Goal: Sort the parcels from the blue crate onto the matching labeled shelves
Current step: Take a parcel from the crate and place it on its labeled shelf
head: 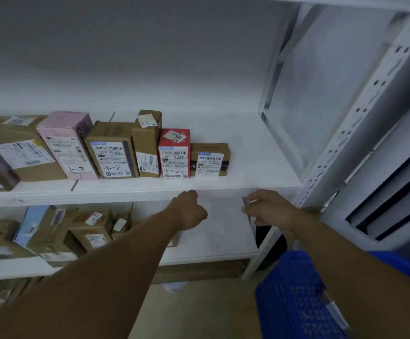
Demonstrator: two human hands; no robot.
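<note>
Parcels (112,155) marked 1-2 line the upper shelf (248,167), above and left of both hands. Left hand (189,211) is a fist at the shelf edge, holding nothing visible. Right hand (270,209) curls its fingers at a small grey piece (246,201), grip unclear; blue crate (294,297) sits below it.

- A white upper shelf (248,167) carried a row of parcels (115,152) marked "1-2", among them a pink box (68,145), a red box (174,152) and, at the right end, a small brown box (210,159).
- The lower shelf (223,231) held jumbled cardboard parcels (76,231) at its left.
- A blue crate (294,297) stood on the floor (199,309).
</note>
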